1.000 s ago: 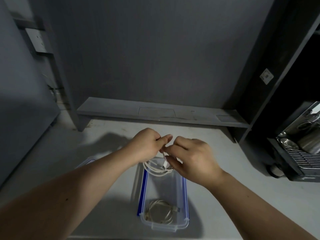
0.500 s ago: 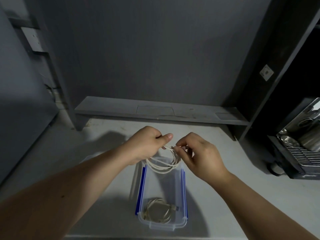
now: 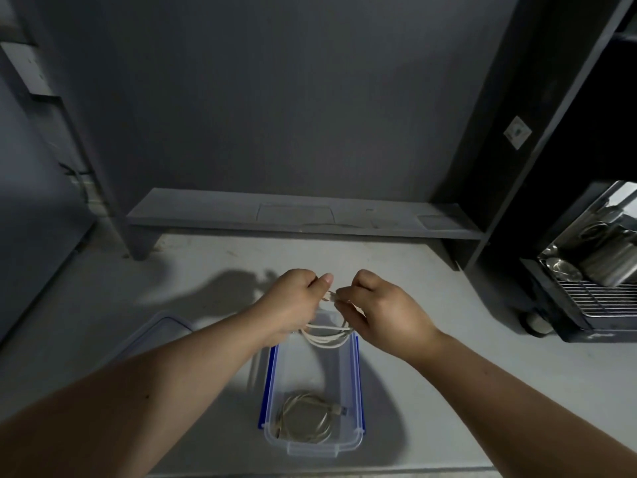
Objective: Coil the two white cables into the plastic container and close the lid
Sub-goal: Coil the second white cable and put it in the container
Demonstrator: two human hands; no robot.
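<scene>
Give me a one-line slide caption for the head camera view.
Both hands coil a white cable above the open container holding another coiled cable.

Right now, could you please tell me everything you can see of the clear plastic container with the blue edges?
The clear rectangular plastic container with blue strips along its long rims sits open on the pale grey counter, lengthways away from the person. Its walls look thin and see-through. One coiled white cable lies flat in its near end. Above its far end, the left hand and right hand hold a second white cable's loops, which hang just over the rim. Its lid lies apart at left.
</scene>
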